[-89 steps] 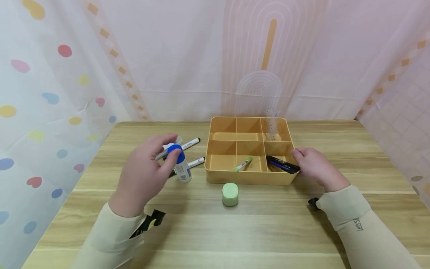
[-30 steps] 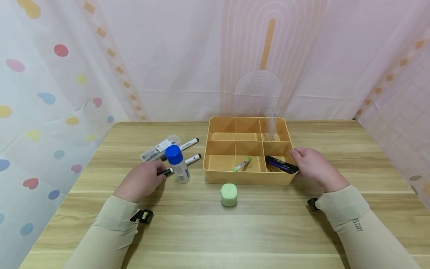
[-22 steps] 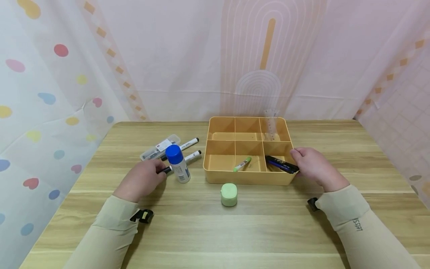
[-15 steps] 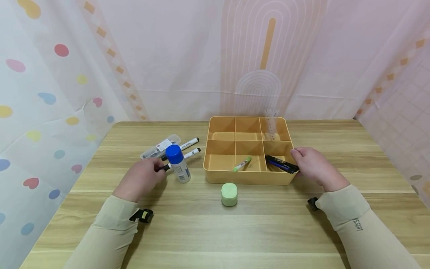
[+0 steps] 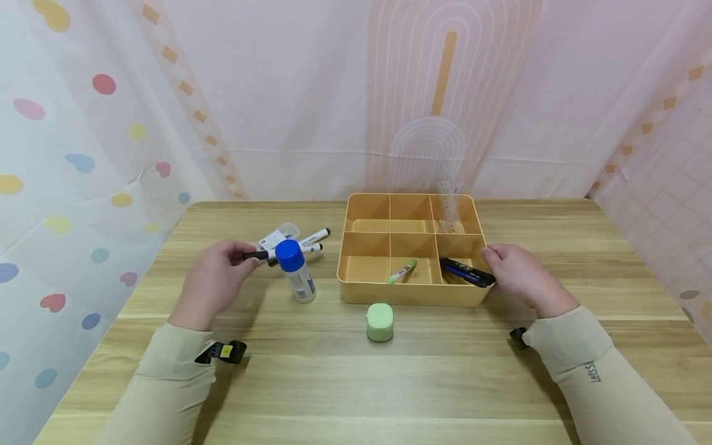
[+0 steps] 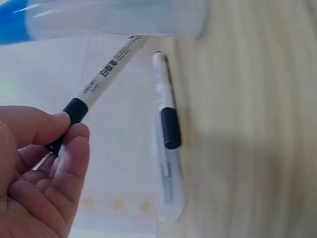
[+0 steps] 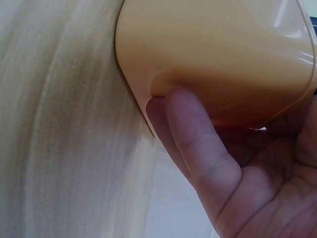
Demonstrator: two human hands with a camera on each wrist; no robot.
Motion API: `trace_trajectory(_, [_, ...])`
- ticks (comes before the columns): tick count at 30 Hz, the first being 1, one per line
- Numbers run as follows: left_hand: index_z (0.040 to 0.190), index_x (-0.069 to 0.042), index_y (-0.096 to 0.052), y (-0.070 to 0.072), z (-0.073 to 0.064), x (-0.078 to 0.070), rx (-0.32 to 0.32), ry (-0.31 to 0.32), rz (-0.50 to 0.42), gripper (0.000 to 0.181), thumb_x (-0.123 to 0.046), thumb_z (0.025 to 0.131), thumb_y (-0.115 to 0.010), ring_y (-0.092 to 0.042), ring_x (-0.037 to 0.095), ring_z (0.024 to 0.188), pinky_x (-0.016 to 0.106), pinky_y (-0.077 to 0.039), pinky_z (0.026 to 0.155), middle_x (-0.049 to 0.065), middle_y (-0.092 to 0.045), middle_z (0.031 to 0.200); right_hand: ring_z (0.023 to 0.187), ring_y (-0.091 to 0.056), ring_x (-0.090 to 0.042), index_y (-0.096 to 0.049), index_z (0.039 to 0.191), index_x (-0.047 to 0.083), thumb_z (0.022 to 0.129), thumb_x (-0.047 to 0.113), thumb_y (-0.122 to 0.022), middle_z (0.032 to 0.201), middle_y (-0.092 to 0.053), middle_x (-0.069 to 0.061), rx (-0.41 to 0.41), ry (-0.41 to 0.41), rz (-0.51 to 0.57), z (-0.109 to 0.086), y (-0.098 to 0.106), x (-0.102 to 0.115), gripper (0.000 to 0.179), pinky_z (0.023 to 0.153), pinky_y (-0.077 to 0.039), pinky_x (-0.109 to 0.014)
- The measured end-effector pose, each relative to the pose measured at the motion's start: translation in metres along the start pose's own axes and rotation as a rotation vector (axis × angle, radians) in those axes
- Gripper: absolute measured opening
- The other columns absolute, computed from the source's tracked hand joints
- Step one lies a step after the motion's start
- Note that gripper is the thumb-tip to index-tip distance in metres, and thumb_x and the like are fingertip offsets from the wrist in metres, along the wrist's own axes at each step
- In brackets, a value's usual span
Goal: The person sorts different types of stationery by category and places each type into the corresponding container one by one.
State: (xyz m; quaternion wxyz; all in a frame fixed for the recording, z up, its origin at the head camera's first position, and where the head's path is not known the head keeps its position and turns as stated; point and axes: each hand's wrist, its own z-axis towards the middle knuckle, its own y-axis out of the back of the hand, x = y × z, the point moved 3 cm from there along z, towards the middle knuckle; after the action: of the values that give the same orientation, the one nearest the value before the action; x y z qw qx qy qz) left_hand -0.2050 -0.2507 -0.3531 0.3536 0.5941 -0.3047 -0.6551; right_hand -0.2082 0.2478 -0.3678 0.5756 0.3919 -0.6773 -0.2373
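My left hand (image 5: 208, 281) pinches a whiteboard marker (image 6: 110, 67) by its black cap, thumb against fingertips. The white barrel points right, passing behind a glue stick (image 5: 300, 281) with a blue cap that stands upright. Another white marker (image 6: 171, 126) lies on the table beyond, beside a clear plastic case (image 5: 288, 230). My right hand (image 5: 523, 275) grips the right side of a yellow six-compartment organizer (image 5: 411, 295). Its thumb is at the rim, and in the right wrist view its fingers (image 6: 29, 158) are out of frame while the organizer's outer wall (image 7: 208, 54) meets the fingertips.
Inside the organizer, a short green-and-white pen (image 5: 402, 272) lies in the front middle compartment. Black pens (image 5: 467, 272) lean in the front right one. A clear ruler (image 5: 447, 210) stands in the back right one. A small green box (image 5: 380, 322) sits in front.
My left hand has let go of the glue stick, taken the nearer marker by its cap, and raised it back and to the left. The right hand stays at the organizer.
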Motion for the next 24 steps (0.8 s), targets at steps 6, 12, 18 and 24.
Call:
trace_trajectory(6, [0.123,-0.003,-0.074,0.014,-0.004,-0.006,-0.123,-0.026,-0.045,0.026,-0.019,0.103,-0.068,-0.065,0.026,0.086,0.024,-0.049,0.062,0.019,-0.076,0.108,0.087,-0.063,-0.024,-0.066,0.111,0.005,0.115,0.037,-0.029,0.096,-0.069,-0.012,-0.001,-0.006,-0.016,0.001,0.0,-0.001,0.048,0.079,-0.047,-0.038])
trace_trajectory(12, [0.123,-0.007,-0.075,0.027,-0.008,-0.021,-0.186,-0.022,-0.056,0.027,-0.025,0.103,-0.069,-0.066,0.023,0.089,0.018,-0.046,0.064,0.016,-0.077,0.108,0.083,-0.062,-0.023,-0.066,0.112,0.005,0.115,0.037,-0.029,0.088,-0.063,-0.009,-0.009,0.001,-0.035,0.001,0.001,-0.001,0.049,0.079,-0.046,-0.038])
trace_trajectory(18, [0.122,-0.008,-0.076,0.03,-0.014,-0.049,-0.239,-0.089,-0.071,0.026,-0.025,0.102,-0.071,-0.068,0.022,0.089,0.014,-0.045,0.065,0.014,-0.078,0.107,0.082,-0.067,-0.02,-0.065,0.116,0.003,0.115,0.037,-0.03,0.091,-0.064,-0.011,-0.006,-0.007,-0.009,0.0,0.001,-0.001,0.049,0.085,-0.051,-0.046])
trace_trajectory(24, [0.116,-0.006,-0.077,0.031,-0.024,-0.081,-0.28,-0.184,-0.098,0.019,-0.013,0.098,-0.074,-0.071,0.023,0.088,0.005,-0.044,0.067,0.013,-0.079,0.105,0.086,-0.075,-0.022,-0.064,0.126,0.0,0.115,0.035,-0.03,0.094,-0.067,-0.014,0.0,-0.01,0.021,0.0,0.0,0.0,0.05,0.098,-0.051,-0.057])
